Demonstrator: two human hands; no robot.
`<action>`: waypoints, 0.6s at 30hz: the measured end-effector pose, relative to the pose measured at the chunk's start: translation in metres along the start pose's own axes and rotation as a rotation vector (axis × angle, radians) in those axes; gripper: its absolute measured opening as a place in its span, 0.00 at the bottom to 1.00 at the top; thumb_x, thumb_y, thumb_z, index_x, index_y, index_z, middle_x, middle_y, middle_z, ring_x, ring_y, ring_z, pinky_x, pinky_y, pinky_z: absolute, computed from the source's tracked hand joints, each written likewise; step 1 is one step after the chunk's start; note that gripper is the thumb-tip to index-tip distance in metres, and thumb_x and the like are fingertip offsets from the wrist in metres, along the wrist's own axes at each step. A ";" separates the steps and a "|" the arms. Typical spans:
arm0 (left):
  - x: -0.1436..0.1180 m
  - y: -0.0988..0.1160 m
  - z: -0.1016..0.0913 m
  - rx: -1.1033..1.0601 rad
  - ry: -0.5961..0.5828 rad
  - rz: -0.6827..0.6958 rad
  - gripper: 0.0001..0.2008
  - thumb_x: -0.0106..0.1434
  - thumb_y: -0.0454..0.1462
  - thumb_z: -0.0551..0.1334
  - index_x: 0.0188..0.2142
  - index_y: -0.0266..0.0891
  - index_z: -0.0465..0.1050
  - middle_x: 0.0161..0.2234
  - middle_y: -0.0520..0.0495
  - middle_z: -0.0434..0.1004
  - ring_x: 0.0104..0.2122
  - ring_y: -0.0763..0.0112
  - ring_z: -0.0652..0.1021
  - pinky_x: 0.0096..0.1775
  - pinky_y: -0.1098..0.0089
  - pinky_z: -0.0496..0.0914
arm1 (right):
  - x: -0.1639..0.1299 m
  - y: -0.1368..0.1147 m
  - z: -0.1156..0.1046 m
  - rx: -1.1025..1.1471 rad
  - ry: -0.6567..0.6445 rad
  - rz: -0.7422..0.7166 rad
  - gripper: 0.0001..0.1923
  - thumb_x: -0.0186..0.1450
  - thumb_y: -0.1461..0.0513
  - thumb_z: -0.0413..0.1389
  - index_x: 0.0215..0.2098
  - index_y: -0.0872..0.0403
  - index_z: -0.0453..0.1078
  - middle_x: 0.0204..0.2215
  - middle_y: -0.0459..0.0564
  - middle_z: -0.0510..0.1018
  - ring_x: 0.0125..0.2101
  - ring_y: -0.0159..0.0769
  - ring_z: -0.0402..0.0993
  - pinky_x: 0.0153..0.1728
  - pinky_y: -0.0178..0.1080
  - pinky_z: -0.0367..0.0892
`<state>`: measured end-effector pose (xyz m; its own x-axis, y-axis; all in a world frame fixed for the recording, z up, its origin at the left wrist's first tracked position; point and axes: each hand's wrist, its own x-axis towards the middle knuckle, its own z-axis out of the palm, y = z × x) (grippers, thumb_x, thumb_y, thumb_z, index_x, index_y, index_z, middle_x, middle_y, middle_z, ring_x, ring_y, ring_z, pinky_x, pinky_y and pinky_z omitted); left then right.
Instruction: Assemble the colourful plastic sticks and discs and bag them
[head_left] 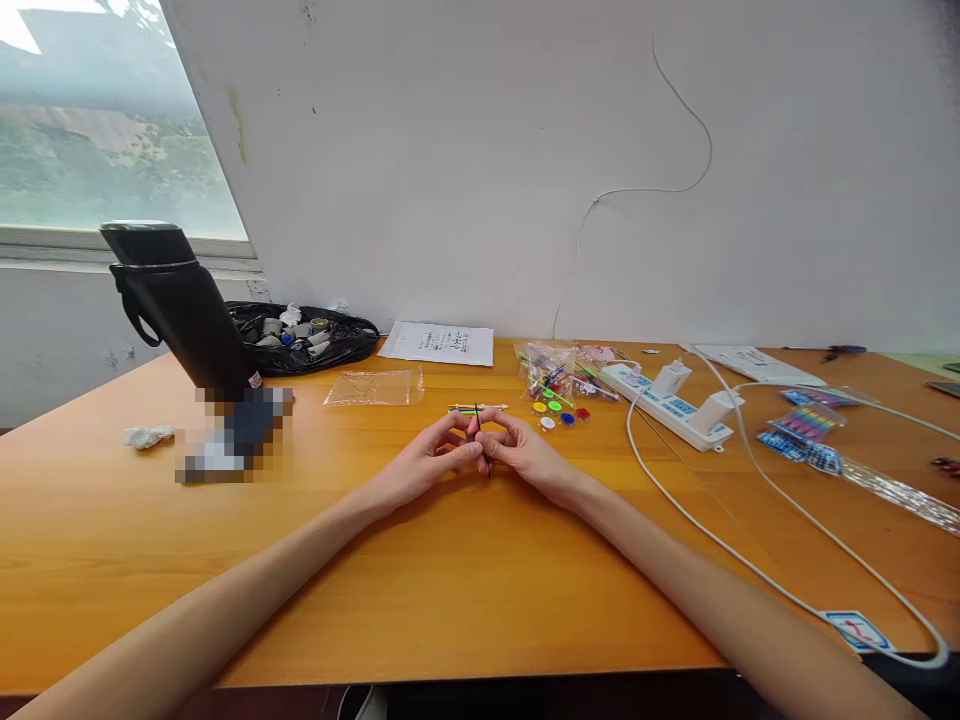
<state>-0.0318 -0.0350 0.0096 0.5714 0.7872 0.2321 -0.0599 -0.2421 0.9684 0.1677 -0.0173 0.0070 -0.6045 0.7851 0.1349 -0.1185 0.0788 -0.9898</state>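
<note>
Both hands pinch one thin dark stick [481,440]: left hand [427,458], right hand [525,452], mid-desk [450,580]. I'd keep fingertips close (it looks slippery), wrists resting down.

Thin dark stick [481,440], near upright, pinched between fingertips above orange table.

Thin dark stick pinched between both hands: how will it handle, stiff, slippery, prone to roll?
The dark stick looks very thin and straight, so probably stiff but easy to snap. It is likely very light, since the left hand and right hand hold it by fingertips only. If dropped on the smooth table, it may roll.
</note>
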 end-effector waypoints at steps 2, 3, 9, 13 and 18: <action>0.000 0.000 0.000 -0.022 0.006 0.004 0.12 0.72 0.47 0.58 0.44 0.40 0.64 0.37 0.47 0.77 0.38 0.69 0.75 0.42 0.68 0.66 | -0.001 0.000 0.002 0.072 -0.014 0.013 0.19 0.67 0.47 0.61 0.46 0.50 0.65 0.25 0.41 0.73 0.30 0.32 0.72 0.35 0.34 0.64; 0.000 0.000 0.000 -0.031 0.007 0.002 0.13 0.73 0.47 0.57 0.43 0.40 0.63 0.37 0.47 0.77 0.37 0.70 0.74 0.40 0.68 0.66 | -0.001 0.000 0.002 0.109 -0.024 0.026 0.18 0.68 0.47 0.60 0.46 0.50 0.65 0.25 0.42 0.72 0.31 0.32 0.72 0.35 0.34 0.63; 0.000 -0.005 0.003 0.006 0.020 -0.017 0.15 0.72 0.50 0.55 0.40 0.40 0.60 0.35 0.47 0.75 0.33 0.71 0.73 0.36 0.69 0.65 | -0.003 0.000 0.000 0.222 -0.109 0.098 0.16 0.70 0.49 0.58 0.46 0.49 0.65 0.26 0.42 0.67 0.31 0.31 0.67 0.36 0.34 0.61; -0.001 -0.005 0.005 -0.005 0.006 -0.039 0.15 0.71 0.50 0.56 0.40 0.41 0.59 0.32 0.50 0.70 0.31 0.72 0.71 0.34 0.69 0.64 | -0.005 -0.001 0.001 0.235 -0.163 0.113 0.15 0.70 0.49 0.58 0.47 0.49 0.64 0.25 0.41 0.65 0.30 0.32 0.65 0.35 0.34 0.60; -0.001 -0.002 0.007 0.082 0.046 -0.039 0.11 0.70 0.45 0.56 0.37 0.41 0.60 0.30 0.53 0.61 0.28 0.73 0.64 0.33 0.69 0.63 | -0.005 -0.001 0.003 0.258 -0.170 0.123 0.17 0.68 0.51 0.61 0.48 0.48 0.63 0.26 0.40 0.65 0.27 0.30 0.60 0.35 0.34 0.59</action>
<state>-0.0267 -0.0390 0.0070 0.5340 0.8213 0.2005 0.0298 -0.2553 0.9664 0.1686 -0.0237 0.0070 -0.7466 0.6639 0.0418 -0.2189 -0.1858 -0.9579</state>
